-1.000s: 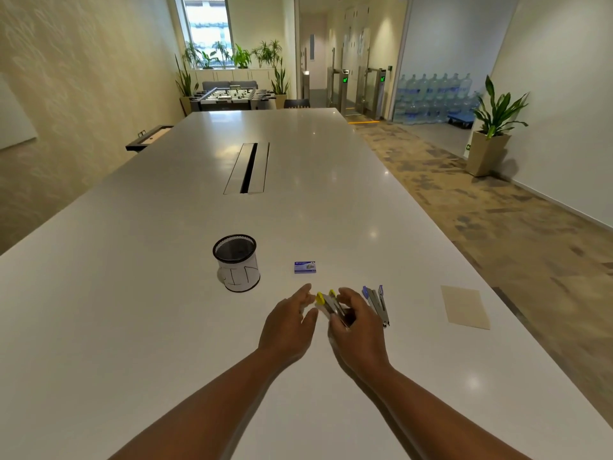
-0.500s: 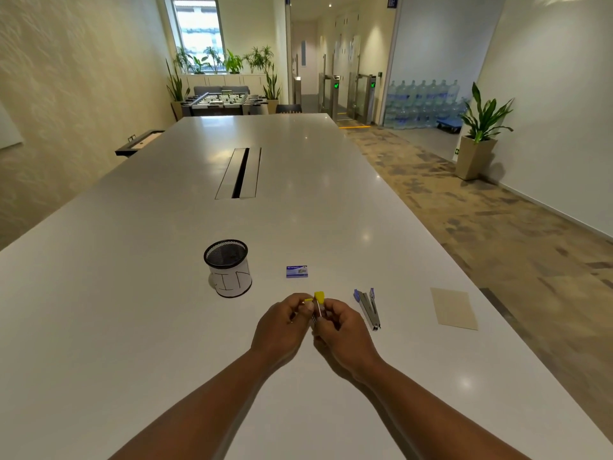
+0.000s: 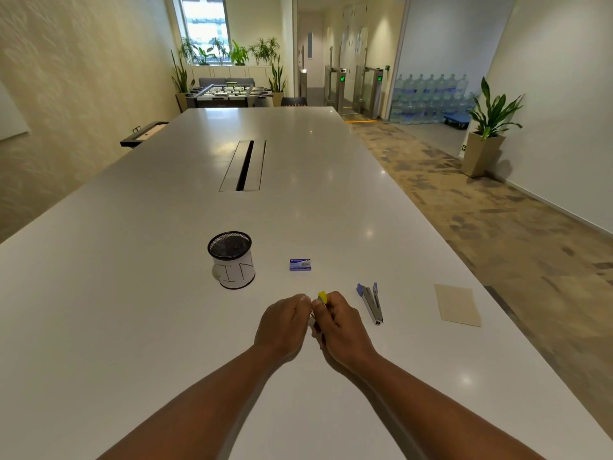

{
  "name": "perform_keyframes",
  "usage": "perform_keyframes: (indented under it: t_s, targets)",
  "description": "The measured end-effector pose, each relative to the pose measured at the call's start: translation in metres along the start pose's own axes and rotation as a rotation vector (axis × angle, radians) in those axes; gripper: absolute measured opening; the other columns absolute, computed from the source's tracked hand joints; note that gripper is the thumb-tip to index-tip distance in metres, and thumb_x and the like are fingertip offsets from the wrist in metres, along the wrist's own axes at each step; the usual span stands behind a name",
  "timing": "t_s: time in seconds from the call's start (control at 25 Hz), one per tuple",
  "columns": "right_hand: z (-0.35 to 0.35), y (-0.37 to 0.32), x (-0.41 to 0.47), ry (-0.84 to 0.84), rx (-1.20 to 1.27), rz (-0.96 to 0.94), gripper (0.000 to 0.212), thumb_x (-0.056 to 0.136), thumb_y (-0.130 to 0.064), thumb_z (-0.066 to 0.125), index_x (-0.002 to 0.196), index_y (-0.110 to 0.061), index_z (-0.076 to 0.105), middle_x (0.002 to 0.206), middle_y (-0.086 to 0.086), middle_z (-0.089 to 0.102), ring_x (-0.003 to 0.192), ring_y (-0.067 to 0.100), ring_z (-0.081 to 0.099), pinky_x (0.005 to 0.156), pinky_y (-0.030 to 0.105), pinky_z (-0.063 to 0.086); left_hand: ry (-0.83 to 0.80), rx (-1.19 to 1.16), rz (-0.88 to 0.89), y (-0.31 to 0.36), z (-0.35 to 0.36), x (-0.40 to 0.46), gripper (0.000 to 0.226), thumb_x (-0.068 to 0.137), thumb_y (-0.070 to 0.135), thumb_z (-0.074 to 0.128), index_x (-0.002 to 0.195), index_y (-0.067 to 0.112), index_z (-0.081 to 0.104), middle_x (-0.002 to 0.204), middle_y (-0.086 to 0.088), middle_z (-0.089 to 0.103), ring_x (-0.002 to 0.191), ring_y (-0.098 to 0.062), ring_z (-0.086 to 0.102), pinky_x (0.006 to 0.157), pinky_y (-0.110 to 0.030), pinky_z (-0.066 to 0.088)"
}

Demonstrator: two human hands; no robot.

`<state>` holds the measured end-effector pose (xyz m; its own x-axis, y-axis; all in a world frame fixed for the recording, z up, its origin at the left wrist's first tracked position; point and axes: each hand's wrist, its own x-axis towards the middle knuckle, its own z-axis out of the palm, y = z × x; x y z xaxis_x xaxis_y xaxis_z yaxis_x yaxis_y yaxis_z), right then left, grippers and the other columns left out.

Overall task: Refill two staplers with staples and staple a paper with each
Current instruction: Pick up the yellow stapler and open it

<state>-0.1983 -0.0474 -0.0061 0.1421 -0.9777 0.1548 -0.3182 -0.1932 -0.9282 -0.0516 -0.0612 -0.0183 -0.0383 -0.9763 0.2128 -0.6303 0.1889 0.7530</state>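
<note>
A small yellow-tipped stapler (image 3: pixel 322 298) is held between both hands just above the white table (image 3: pixel 132 293); only its yellow end and a sliver of metal show. My right hand (image 3: pixel 341 323) wraps its body. My left hand (image 3: pixel 285 323) pinches it from the left. A blue-tipped metal stapler (image 3: pixel 371 302) lies on the table just right of my right hand, its arms spread apart. A small blue box of staples (image 3: pixel 300 264) rests beyond my hands. A tan sheet of paper (image 3: pixel 457 304) lies flat further right.
A black mesh cup (image 3: pixel 232 258) with a white paper label stands left of the staple box. A cable slot (image 3: pixel 244 165) runs down the table's middle. The table's right edge drops to a carpeted floor with a potted plant (image 3: pixel 487 127).
Both hands have lifted the yellow stapler off the table from beside the blue one and drawn it closer. The fingers have tightened around it, hiding most of it.
</note>
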Motion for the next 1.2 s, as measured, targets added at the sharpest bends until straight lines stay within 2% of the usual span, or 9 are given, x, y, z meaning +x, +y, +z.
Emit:
perform_keyframes:
  t_s: [0.12, 0.32, 0.48, 0.6, 0.72, 0.8, 0.92, 1.0, 1.2]
  targets:
    - [0.001, 0.002, -0.003, 0.029, -0.024, -0.050, 0.033, 0.104, -0.041, 0.048, 0.088, -0.013, 0.049, 0.061, -0.004, 0.056, 0.053, 0.006, 0.049, 0.050, 0.023, 0.039, -0.017, 0.073, 0.028, 0.002, 0.000, -0.001, 0.054, 0.095, 0.045, 0.019, 0.076, 0.006, 0.052, 0.067, -0.010, 0.058, 0.066, -0.028, 0.053, 0.066, -0.051, 0.046]
    - [0.001, -0.001, -0.008, 0.103, 0.020, -0.081, 0.027, 0.106, -0.038, 0.046, 0.086, -0.020, 0.045, 0.059, -0.011, 0.052, 0.052, 0.004, 0.043, 0.049, 0.021, 0.036, -0.013, 0.133, 0.055, -0.004, 0.003, -0.003, 0.024, 0.102, 0.010, 0.044, 0.079, 0.009, 0.050, 0.073, -0.011, 0.057, 0.065, -0.027, 0.047, 0.061, -0.044, 0.041]
    - [0.001, -0.005, -0.008, 0.116, 0.087, -0.084, 0.029, 0.105, -0.042, 0.042, 0.090, -0.018, 0.043, 0.061, 0.000, 0.056, 0.051, 0.010, 0.049, 0.047, 0.028, 0.045, 0.031, 0.044, 0.056, -0.006, 0.005, -0.003, 0.027, 0.105, 0.014, 0.037, 0.082, 0.011, 0.051, 0.073, -0.011, 0.059, 0.065, -0.027, 0.052, 0.062, -0.044, 0.046]
    - [0.001, -0.004, -0.007, 0.119, 0.112, -0.052, 0.026, 0.105, -0.043, 0.040, 0.094, -0.020, 0.040, 0.065, 0.012, 0.061, 0.051, 0.018, 0.057, 0.048, 0.032, 0.049, 0.043, -0.001, 0.003, -0.007, 0.005, -0.001, 0.039, 0.110, 0.036, 0.032, 0.090, 0.014, 0.057, 0.076, -0.005, 0.062, 0.071, -0.024, 0.058, 0.069, -0.042, 0.049]
    - [0.002, -0.001, -0.009, 0.125, 0.090, -0.072, 0.020, 0.107, -0.037, 0.041, 0.092, -0.024, 0.038, 0.067, 0.011, 0.059, 0.056, 0.020, 0.060, 0.054, 0.038, 0.050, 0.046, -0.049, -0.021, -0.006, 0.004, 0.002, 0.044, 0.107, 0.049, 0.028, 0.084, 0.022, 0.053, 0.069, 0.001, 0.058, 0.067, -0.019, 0.057, 0.066, -0.043, 0.049]
    - [0.003, 0.001, -0.010, 0.141, 0.040, -0.099, 0.019, 0.107, -0.037, 0.042, 0.089, -0.031, 0.037, 0.062, 0.001, 0.050, 0.054, 0.014, 0.048, 0.052, 0.041, 0.043, 0.040, -0.104, -0.051, -0.005, 0.002, 0.005, 0.040, 0.108, 0.046, 0.033, 0.082, 0.025, 0.055, 0.067, 0.002, 0.060, 0.064, -0.016, 0.057, 0.067, -0.045, 0.050]
    - [0.002, 0.002, -0.011, 0.132, -0.021, -0.129, 0.020, 0.101, -0.050, 0.041, 0.087, -0.036, 0.038, 0.057, -0.008, 0.044, 0.049, 0.007, 0.036, 0.048, 0.034, 0.032, 0.053, -0.180, -0.144, -0.004, -0.001, 0.010, 0.036, 0.109, 0.035, 0.040, 0.084, 0.025, 0.063, 0.068, 0.000, 0.067, 0.067, -0.018, 0.064, 0.071, -0.047, 0.052]
    - [0.003, 0.000, -0.011, 0.130, -0.044, -0.159, 0.021, 0.100, -0.052, 0.043, 0.087, -0.035, 0.041, 0.059, -0.006, 0.048, 0.051, 0.007, 0.039, 0.049, 0.033, 0.035, 0.061, -0.219, -0.200, -0.003, -0.002, 0.013, 0.033, 0.108, 0.030, 0.042, 0.087, 0.024, 0.066, 0.071, -0.001, 0.071, 0.072, -0.021, 0.068, 0.075, -0.047, 0.055]
    - [0.000, -0.001, -0.012, 0.256, -0.103, -0.224, 0.014, 0.096, -0.025, 0.063, 0.084, -0.027, 0.056, 0.082, -0.008, 0.055, 0.077, 0.014, 0.053, 0.065, 0.016, 0.040, 0.079, -0.152, -0.225, -0.004, 0.000, 0.018, 0.027, 0.106, 0.025, 0.044, 0.090, 0.025, 0.065, 0.079, 0.003, 0.072, 0.078, -0.018, 0.068, 0.076, -0.043, 0.055]
